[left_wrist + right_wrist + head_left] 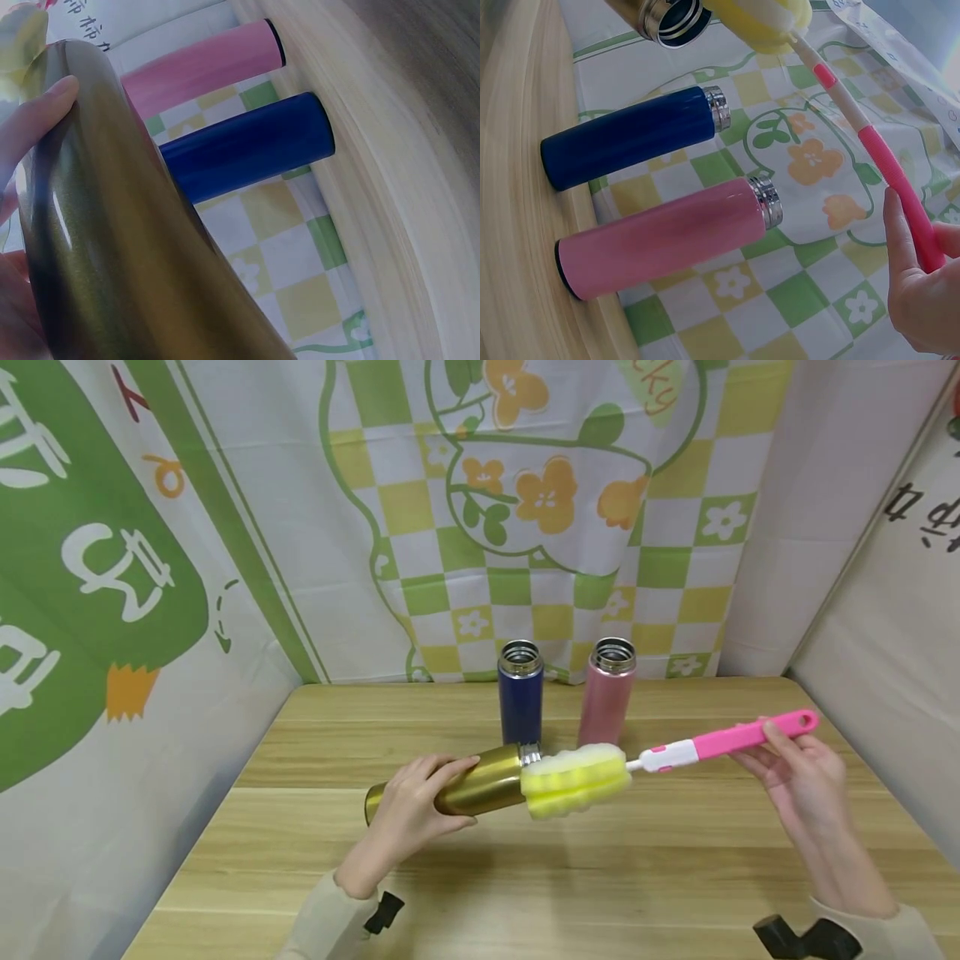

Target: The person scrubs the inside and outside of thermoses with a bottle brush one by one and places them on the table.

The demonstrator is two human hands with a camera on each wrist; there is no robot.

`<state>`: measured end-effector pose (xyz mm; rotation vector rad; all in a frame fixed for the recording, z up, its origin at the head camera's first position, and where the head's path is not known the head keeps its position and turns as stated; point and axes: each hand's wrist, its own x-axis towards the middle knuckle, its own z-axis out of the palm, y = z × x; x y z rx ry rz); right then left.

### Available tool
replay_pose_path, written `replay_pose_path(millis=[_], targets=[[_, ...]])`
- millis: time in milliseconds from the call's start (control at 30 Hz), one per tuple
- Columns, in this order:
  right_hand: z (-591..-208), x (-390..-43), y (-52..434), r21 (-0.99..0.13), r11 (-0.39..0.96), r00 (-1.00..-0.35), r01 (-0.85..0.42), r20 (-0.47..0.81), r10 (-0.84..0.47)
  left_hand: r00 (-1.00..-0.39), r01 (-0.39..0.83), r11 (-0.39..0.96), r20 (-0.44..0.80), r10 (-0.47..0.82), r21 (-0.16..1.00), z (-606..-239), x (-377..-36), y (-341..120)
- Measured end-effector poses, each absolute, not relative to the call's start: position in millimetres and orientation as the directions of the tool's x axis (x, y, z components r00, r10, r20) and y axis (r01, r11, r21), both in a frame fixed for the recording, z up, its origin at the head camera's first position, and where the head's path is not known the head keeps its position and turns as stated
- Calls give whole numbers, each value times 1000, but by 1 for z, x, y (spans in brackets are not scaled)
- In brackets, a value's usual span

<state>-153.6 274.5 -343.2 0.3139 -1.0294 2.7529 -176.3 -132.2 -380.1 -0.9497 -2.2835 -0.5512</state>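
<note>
- Two hands share the work: the left hand (416, 806) wraps its fingers round the gold flask (457, 785), and the right hand (798, 772) pinches the pink handle (750, 735) of the bottle brush (660, 756) between thumb and fingers.
- Held nearly level above the bench (300, 860), the gold flask has its open steel mouth (676, 19) turned toward the brush, which seems meant to line the opening up with the sponge.
- Right at that mouth sits the yellow sponge head (576, 779), touching or just beside the rim; whether any of it has gone inside cannot be told.
- Its handle is gripped near the far end, close to the hanging hole, probably to give reach along the length of the flask.
- Smooth, glossy metal covers the gold flask's round body, which shows a bright streak of reflected light in the left wrist view (97, 247).
- By contrast, the sponge looks soft and lumpy, ridged along its sides, on a thin white neck that widens into hard pink plastic.
- Behind them, a blue flask (520, 693) and a pink flask (609, 692) stand upright side by side near the back edge of the bench, both lidless with steel rims showing.
- Pale wood grain runs across the bench, and a checked cloth (525, 527) with flowers hangs behind.
</note>
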Motion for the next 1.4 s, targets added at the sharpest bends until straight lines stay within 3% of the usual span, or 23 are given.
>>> replay_pose_path(millis=[600, 933, 1400], targets=[[-352, -153, 281, -720, -622, -950, -306, 277, 147, -568, 756, 614, 693, 443, 226, -376, -177, -135], [-352, -156, 283, -722, -633, -961, -278, 215, 176, -575, 770, 582, 679, 456, 261, -377, -174, -136], [-355, -160, 285, -627, -720, -954, -297, 171, 245, -588, 788, 506, 672, 451, 350, -381, -171, -135]])
